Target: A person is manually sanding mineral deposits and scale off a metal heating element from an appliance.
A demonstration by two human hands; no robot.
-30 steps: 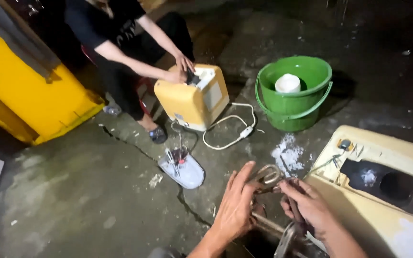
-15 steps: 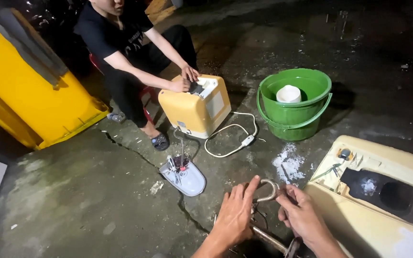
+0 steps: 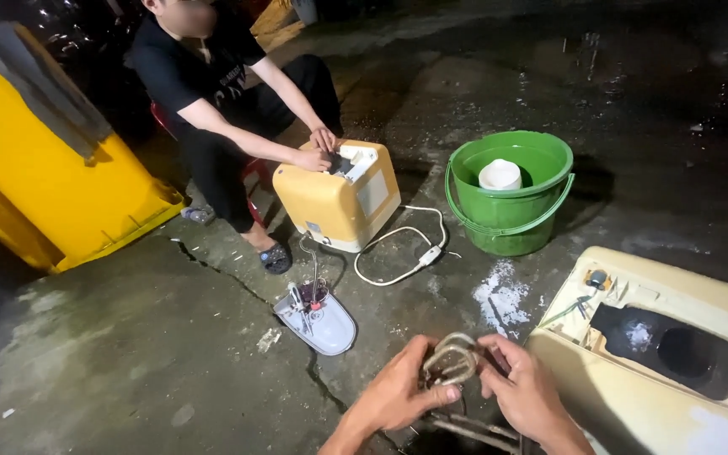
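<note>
Low in the head view, my left hand (image 3: 398, 394) and my right hand (image 3: 522, 389) both grip a looped metal heating coil (image 3: 451, 361), held between them just above the concrete ground. Thin metal rods (image 3: 473, 428) run on below the coil. To the right lies an opened cream-coloured appliance casing (image 3: 667, 354) with a dark cavity. Across from me another person sits with both hands on a yellow-and-white box-shaped appliance (image 3: 337, 200).
A green bucket (image 3: 511, 221) holds a white cup-shaped part. A white cord (image 3: 406, 253) trails from the yellow appliance. A small white cover with wires (image 3: 318, 316) lies on cracked concrete. A large yellow bin (image 3: 44, 185) stands at the left. White powder (image 3: 499, 295) marks the ground.
The view has shifted slightly, putting my hands lower in frame. Both hands have closed in tighter around the coil. The other person keeps working on the yellow appliance.
</note>
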